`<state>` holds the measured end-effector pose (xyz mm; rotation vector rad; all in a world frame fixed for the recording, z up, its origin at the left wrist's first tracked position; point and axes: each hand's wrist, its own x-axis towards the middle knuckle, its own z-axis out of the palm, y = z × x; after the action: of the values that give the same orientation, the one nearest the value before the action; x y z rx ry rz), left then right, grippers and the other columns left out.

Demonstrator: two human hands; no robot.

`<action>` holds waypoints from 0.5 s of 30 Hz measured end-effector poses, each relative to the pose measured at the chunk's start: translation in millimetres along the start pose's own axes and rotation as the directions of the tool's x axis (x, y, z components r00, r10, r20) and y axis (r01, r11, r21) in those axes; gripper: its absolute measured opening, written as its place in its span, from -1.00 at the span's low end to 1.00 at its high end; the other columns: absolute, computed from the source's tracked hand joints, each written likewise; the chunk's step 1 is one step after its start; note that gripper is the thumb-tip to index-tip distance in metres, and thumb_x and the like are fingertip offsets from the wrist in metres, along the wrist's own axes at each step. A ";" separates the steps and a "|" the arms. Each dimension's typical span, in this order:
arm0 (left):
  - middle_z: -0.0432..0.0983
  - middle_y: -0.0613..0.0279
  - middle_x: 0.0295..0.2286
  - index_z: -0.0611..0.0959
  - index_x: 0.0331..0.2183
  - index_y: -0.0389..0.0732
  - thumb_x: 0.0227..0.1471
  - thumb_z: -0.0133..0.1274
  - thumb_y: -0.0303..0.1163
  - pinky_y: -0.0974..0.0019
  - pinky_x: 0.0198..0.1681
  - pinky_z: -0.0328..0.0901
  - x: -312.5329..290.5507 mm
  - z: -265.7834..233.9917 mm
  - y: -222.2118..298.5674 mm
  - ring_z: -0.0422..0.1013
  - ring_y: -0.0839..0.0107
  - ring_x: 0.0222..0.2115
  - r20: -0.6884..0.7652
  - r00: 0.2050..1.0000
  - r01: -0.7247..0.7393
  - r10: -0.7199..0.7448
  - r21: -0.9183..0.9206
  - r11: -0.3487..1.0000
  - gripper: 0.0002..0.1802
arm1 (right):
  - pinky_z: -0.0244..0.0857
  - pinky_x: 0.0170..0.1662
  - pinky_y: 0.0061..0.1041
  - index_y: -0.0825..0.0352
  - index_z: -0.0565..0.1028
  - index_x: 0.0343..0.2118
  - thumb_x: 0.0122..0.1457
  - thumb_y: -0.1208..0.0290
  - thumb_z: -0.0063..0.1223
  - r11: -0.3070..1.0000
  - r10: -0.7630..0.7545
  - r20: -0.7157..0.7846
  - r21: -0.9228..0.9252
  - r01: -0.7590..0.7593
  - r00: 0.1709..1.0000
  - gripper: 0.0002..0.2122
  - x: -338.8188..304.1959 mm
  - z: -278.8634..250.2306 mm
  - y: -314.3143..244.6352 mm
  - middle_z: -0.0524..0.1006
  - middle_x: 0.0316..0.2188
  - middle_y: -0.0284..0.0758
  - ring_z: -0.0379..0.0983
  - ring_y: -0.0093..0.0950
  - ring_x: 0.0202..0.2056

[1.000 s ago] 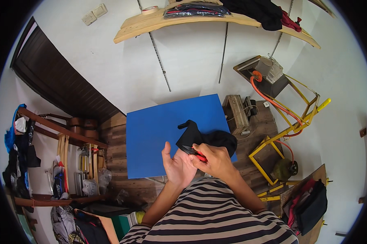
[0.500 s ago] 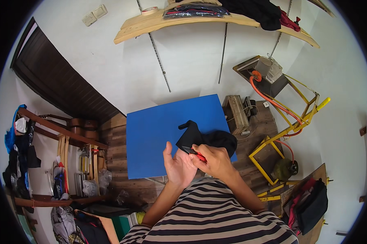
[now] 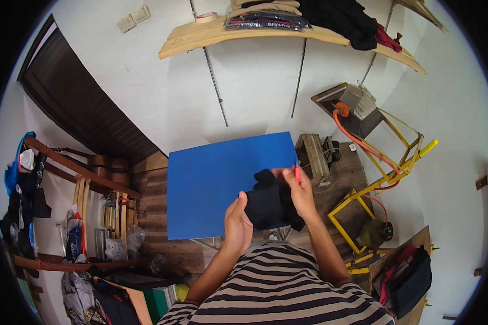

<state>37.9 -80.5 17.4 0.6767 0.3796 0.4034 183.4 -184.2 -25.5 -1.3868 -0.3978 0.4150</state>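
Note:
Between my hands is a bunched piece of black fabric (image 3: 266, 203), perhaps a garment, over the near right part of the blue table (image 3: 211, 173). My left hand (image 3: 237, 225) grips its left edge, thumb on top and the other fingers behind it. My right hand (image 3: 299, 189) is at the fabric's upper right side, fingers curled. A small tool with a red handle (image 3: 297, 174) sticks up from that hand; its exact kind is too small to make out. The fingertips behind the cloth are hidden.
A wooden crate (image 3: 311, 157) stands on the floor just right of the table. Farther right is a yellow metal frame (image 3: 382, 179) with an orange hose (image 3: 357, 138). A wooden shelf (image 3: 200, 38) holding folded clothes hangs on the far wall. Racks with clothes (image 3: 24, 206) stand at left.
My left hand was open, palm up; now it grips the black fabric, which is gathered up between my hands. My right hand has moved away and rightward, turning the red-handled tool upright.

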 end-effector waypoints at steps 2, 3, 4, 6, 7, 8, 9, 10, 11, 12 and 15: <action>0.49 0.31 -0.28 0.55 -0.23 -0.28 0.29 -0.15 -0.18 0.45 -0.11 0.24 0.9 -1.4 -1.9 0.36 0.60 -0.23 -0.005 1.000 -0.027 0.027 0.067 0.997 -0.65 | 0.09 0.12 -0.60 0.40 0.49 -0.09 0.29 0.16 -0.07 0.990 0.052 0.233 0.114 -0.080 0.971 -0.64 7.5 -5.4 5.1 0.53 -0.09 -0.28 0.38 -0.50 -0.03; 0.46 0.34 -0.34 0.56 -0.28 -0.27 0.29 -0.16 -0.18 0.47 -0.15 0.22 1.6 -1.7 -2.2 0.33 0.63 -0.29 -0.004 0.998 -0.055 0.057 0.144 0.988 -0.65 | 0.15 -0.03 -0.68 0.37 0.51 -0.06 0.28 0.15 -0.06 0.982 0.118 0.246 0.114 -0.149 0.962 -0.63 10.1 -6.3 6.5 0.54 -0.24 -0.40 0.39 -0.60 -0.18; 0.43 0.38 -0.40 0.57 -0.32 -0.25 0.30 -0.17 -0.18 0.50 -0.20 0.20 2.7 -1.7 -1.8 0.29 0.65 -0.34 0.024 0.996 -0.094 0.091 0.215 0.972 -0.64 | 0.13 -0.13 -0.70 0.35 0.53 -0.09 0.28 0.14 -0.05 0.964 0.192 0.306 0.120 -0.238 0.932 -0.64 12.1 -8.8 6.3 0.50 -0.33 -0.46 0.34 -0.66 -0.27; 0.44 0.38 -0.41 0.58 -0.32 -0.26 0.30 -0.18 -0.18 0.50 -0.20 0.21 4.2 -1.4 2.2 0.30 0.65 -0.35 0.068 0.992 -0.117 0.103 0.269 0.956 -0.63 | 0.06 -0.32 -0.72 0.24 0.49 -0.27 0.24 0.18 0.03 0.927 0.247 0.421 0.159 -0.339 0.873 -0.78 15.5 -13.4 4.3 0.37 -0.50 -0.56 0.23 -0.75 -0.41; 0.45 0.38 -0.42 0.58 -0.32 -0.26 0.31 -0.20 -0.18 0.51 -0.20 0.21 5.1 -1.2 5.4 0.31 0.65 -0.35 0.130 0.986 -0.146 0.109 0.333 0.932 -0.62 | 0.02 -0.40 -0.71 0.17 0.43 -0.42 0.20 0.22 0.10 0.932 0.265 0.369 0.139 -0.335 0.891 -0.83 16.7 -15.9 3.2 0.28 -0.58 -0.60 0.16 -0.77 -0.46; 0.45 0.37 -0.42 0.57 -0.31 -0.28 0.31 -0.23 -0.16 0.49 -0.20 0.22 6.8 -0.9 9.2 0.32 0.62 -0.37 0.150 0.981 -0.179 0.126 0.421 0.889 -0.59 | 0.02 -0.41 -0.71 0.14 0.36 -0.45 0.16 0.29 0.15 0.895 0.281 0.440 0.201 -0.398 0.853 -0.82 19.7 -21.7 0.6 0.26 -0.57 -0.61 0.17 -0.77 -0.46; 0.45 0.37 -0.42 0.57 -0.31 -0.28 0.31 -0.23 -0.16 0.49 -0.20 0.22 9.3 -0.5 13.2 0.32 0.62 -0.37 0.153 0.979 -0.189 0.136 0.414 0.891 -0.59 | 0.02 -0.41 -0.71 0.12 0.28 -0.48 0.12 0.36 0.21 0.852 0.267 0.522 0.266 -0.452 0.810 -0.75 21.5 -27.3 -1.7 0.23 -0.57 -0.62 0.17 -0.77 -0.46; 0.46 0.37 -0.42 0.57 -0.31 -0.29 0.32 -0.23 -0.15 0.49 -0.20 0.23 11.8 -0.3 17.3 0.33 0.61 -0.36 0.166 0.970 -0.235 0.176 0.470 0.851 -0.58 | 0.03 -0.40 -0.73 0.11 0.22 -0.47 0.04 0.50 0.28 0.859 0.135 0.531 0.359 -0.366 0.837 -0.66 25.7 -25.2 -0.4 0.22 -0.54 -0.60 0.19 -0.79 -0.44; 0.46 0.37 -0.42 0.57 -0.32 -0.29 0.32 -0.24 -0.14 0.48 -0.19 0.23 14.4 -0.7 21.8 0.33 0.60 -0.35 0.191 0.956 -0.292 0.223 0.527 0.798 -0.57 | 0.03 -0.40 -0.73 0.11 0.22 -0.47 0.04 0.50 0.28 0.866 0.123 0.536 0.353 -0.354 0.835 -0.66 28.5 -26.7 -0.5 0.22 -0.54 -0.60 0.19 -0.79 -0.44; 0.46 0.36 -0.43 0.57 -0.30 -0.28 0.33 -0.28 -0.11 0.45 -0.21 0.25 17.1 -1.6 26.5 0.34 0.58 -0.38 0.189 0.950 -0.313 0.250 0.581 0.752 -0.53 | 0.03 -0.39 -0.74 0.12 0.23 -0.46 0.00 0.53 0.31 0.860 0.097 0.492 0.397 -0.322 0.865 -0.64 32.3 -27.6 -0.2 0.22 -0.52 -0.59 0.19 -0.78 -0.44; 0.46 0.33 -0.44 0.57 -0.28 -0.31 0.30 -0.17 -0.18 0.49 -0.28 0.24 27.0 -4.3 38.8 0.33 0.60 -0.40 0.195 0.926 -0.358 0.323 0.726 0.587 -0.62 | 0.05 -0.32 -0.71 0.15 0.23 -0.45 -0.05 0.60 0.34 0.876 0.084 0.396 0.408 -0.258 0.914 -0.61 43.3 -33.5 -1.4 0.23 -0.48 -0.57 0.18 -0.74 -0.45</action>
<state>50.0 -37.9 34.6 1.6076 0.3708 0.6039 237.6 -191.1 -27.7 -0.8829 -0.4468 0.8703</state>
